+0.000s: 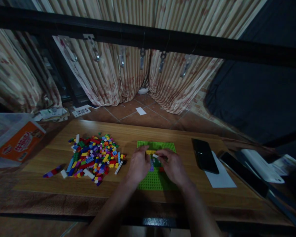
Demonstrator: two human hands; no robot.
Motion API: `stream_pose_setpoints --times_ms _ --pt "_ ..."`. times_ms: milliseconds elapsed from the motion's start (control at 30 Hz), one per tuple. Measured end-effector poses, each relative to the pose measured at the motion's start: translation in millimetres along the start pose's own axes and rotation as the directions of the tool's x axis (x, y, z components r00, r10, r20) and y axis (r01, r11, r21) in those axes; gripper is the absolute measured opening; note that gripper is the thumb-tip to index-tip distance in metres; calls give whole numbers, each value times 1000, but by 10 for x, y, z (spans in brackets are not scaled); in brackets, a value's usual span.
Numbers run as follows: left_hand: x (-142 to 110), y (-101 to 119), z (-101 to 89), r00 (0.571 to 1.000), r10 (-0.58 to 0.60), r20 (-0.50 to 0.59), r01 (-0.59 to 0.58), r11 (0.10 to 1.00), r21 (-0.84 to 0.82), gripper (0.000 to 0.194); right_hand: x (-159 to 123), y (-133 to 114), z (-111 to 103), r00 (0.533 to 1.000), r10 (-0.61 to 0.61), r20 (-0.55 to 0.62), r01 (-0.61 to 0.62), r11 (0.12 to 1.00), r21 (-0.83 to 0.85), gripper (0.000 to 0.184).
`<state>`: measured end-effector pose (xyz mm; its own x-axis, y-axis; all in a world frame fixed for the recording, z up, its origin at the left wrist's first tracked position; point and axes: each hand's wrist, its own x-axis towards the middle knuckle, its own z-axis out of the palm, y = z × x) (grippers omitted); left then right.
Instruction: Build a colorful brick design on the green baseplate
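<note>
A green studded baseplate (pixel 153 182) lies on the wooden board in front of me. My right hand (pixel 174 164) pinches a small white toy brick (pixel 155 156) between thumb and fingertips, just over the middle of the plate. On the left side of the plate, my left hand (pixel 140 164) has its fingers and thumb closed about the left end of a yellow brick (pixel 151 152). Purple bricks (pixel 152 165) and a red brick (pixel 161 169) sit on the plate between my hands, partly covered by them.
A heap of mixed toy bricks (pixel 93 158) is spread on the left of the wooden board (pixel 64 184). To the right lie a black phone (pixel 205 156), white paper (pixel 224 176) and another dark phone (pixel 244 173). A clear plastic bin (pixel 5 131) stands far left.
</note>
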<state>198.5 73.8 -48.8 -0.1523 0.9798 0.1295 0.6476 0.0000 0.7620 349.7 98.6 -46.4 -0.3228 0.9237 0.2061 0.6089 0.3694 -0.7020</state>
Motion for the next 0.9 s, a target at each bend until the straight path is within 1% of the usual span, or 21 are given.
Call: stream_pose_setpoints --times_ms 67,200,333,433,567,667,767,900 --pt "9 -19 2 1000 -11 6 11 1000 -23 42 4 -7 14 999 -31 15 32 999 -38 21" --pt "24 -30 0 999 -34 19 35 998 -56 43 51 10 54 995 -104 -3 103 991 -86 20" --pt "21 -21 -5 999 -39 23 41 997 -71 42 102 30 87 993 -116 -15 115 991 -75 20" --pt "7 -19 -3 999 -37 15 38 997 -63 40 121 39 111 996 -89 -21 88 995 -51 21" --pt "-12 -17 24 999 -38 -9 37 999 -32 35 131 45 134 999 -9 -41 10 1000 9 22" --pt "-8 -13 60 998 -48 -38 47 999 -14 33 131 49 141 999 6 -42 -4 999 44 22" --pt "9 7 83 995 -75 -60 76 997 14 31 128 71 140 999 20 -44 -17 997 71 23" --pt "35 56 63 990 -137 -43 138 990 19 27 118 126 93 997 70 -38 -67 995 79 23"
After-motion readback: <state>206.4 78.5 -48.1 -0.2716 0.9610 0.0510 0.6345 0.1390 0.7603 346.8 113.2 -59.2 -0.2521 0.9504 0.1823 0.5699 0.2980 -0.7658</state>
